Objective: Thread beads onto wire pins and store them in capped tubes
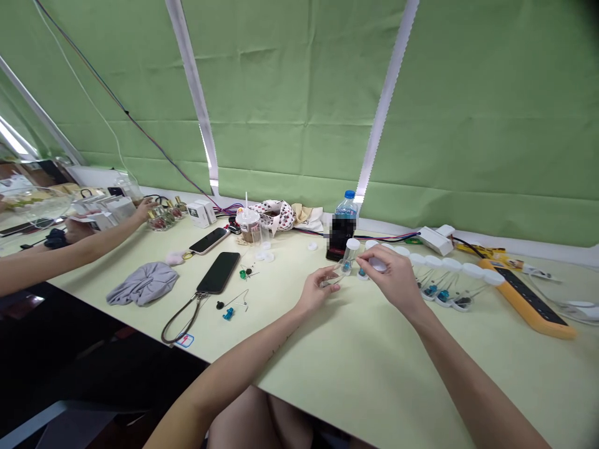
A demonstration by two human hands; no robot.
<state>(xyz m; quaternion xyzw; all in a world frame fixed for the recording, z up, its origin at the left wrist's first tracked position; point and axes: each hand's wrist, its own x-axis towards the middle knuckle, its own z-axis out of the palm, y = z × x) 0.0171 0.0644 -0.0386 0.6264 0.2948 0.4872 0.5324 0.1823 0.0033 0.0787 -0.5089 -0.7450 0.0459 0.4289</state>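
My left hand (319, 288) is curled around a small clear vial, mostly hidden by the fingers, just above the table. Close by, my right hand (390, 274) pinches thumb and forefinger together near the vial's mouth; whatever lies between the fingertips is too small to name. A round white cap (378, 265) shows under the right palm, and I cannot tell whether it is held. Behind the hands stands a clear vial with a white cap (352, 245). To the right lies a row of similar vials with blue and dark pieces (443, 294) inside, capped in white.
A yellow power strip (528, 302) lies at the right. Left of my hands are loose blue parts (228, 313), a black phone (218, 272) with a strap and a grey cloth (143, 284). A blue-capped bottle (347, 206) stands behind. Another person's arm (93, 245) reaches in at left.
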